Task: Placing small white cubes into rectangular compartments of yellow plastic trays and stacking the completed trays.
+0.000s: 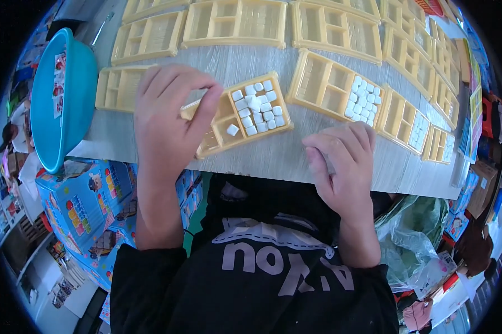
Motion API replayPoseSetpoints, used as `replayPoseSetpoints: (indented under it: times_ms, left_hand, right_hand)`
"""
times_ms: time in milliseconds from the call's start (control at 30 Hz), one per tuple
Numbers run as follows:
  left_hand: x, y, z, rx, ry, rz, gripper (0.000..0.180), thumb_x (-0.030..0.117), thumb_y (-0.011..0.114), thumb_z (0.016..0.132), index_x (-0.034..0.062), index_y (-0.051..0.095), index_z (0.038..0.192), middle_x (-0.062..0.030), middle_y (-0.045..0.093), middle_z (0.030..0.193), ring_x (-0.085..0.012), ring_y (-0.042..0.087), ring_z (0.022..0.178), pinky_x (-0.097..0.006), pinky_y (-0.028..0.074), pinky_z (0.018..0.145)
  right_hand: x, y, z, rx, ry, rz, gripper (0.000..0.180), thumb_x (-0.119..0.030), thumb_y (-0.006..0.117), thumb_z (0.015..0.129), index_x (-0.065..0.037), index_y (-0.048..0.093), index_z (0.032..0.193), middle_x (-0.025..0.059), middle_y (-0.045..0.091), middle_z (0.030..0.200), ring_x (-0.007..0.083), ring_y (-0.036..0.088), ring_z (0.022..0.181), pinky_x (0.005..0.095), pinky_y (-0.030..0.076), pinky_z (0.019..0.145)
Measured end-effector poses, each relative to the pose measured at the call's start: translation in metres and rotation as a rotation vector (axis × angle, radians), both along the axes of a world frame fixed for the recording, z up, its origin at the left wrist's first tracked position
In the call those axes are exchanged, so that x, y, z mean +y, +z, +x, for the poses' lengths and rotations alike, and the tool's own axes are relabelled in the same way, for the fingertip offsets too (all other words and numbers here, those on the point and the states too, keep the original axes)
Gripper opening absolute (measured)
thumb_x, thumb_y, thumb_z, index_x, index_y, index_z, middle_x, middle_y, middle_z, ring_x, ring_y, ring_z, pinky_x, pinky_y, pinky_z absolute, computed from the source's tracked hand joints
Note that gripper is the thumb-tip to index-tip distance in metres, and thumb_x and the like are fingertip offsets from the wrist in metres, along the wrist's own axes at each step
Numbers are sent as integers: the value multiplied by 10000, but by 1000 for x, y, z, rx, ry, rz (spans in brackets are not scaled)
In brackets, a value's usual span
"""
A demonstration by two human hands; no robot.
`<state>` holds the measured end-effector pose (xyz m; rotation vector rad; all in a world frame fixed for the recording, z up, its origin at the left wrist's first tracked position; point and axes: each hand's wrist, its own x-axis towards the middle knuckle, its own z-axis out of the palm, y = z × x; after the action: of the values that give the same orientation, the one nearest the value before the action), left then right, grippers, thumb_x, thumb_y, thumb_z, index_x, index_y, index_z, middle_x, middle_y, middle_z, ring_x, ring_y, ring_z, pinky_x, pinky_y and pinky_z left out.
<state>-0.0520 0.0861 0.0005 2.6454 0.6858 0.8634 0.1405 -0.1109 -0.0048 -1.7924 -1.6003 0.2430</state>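
The left hand (173, 114) hangs over the left part of a cream tray (245, 141) on the worktop (273, 158), its thumb and forefinger nearly meeting; whether it grips anything cannot be told. White cubes (255, 104) fill the tray's right compartment; one lies in a middle compartment. The right hand (343, 158), loosely curled, contents hidden, is near the worktop's near edge. A teal basin (81, 103) stands left.

The left forearm (159, 211) extends nearly straight up the view. The left hand (170, 122) presents its back, fingers arched rightward, thumb tip near the index tip (contact is not discernible). The right forearm (358, 236) slants up and left; the right hand (344, 161) curls loosely leftward.
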Motion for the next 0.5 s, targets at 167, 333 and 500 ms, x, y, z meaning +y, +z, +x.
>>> replayPoseSetpoints:
  times_ms: [167, 333, 500]
  left_hand:
    - [-16, -4, -20, 80, -2, -40, 117, 142, 789, 784, 106, 705, 856, -34, 664, 918, -253, 598, 911, -399, 438, 813]
    - [-41, 6, -26, 220, 51, 54, 187, 234, 839, 719, 153, 712, 829, 8, 636, 902, -224, 579, 936, -404, 387, 878]
    - [-46, 1, -24, 232, 71, 67, 237, 283, 874, 674, 160, 716, 802, 19, 609, 882, -217, 563, 941, -407, 372, 898]
  right_hand:
    - [36, 15, -11, -156, -4, -14, 156, -135, 755, 830, -128, 710, 980, 27, 636, 975, 255, 578, 929, 411, 405, 865]
    - [67, 13, -21, -279, -17, -18, 216, -187, 793, 801, -133, 716, 995, 27, 606, 958, 256, 565, 941, 407, 408, 873]
    - [71, 10, -18, -321, 17, -46, 198, -175, 795, 798, -123, 722, 974, 29, 611, 961, 255, 569, 946, 402, 411, 890]
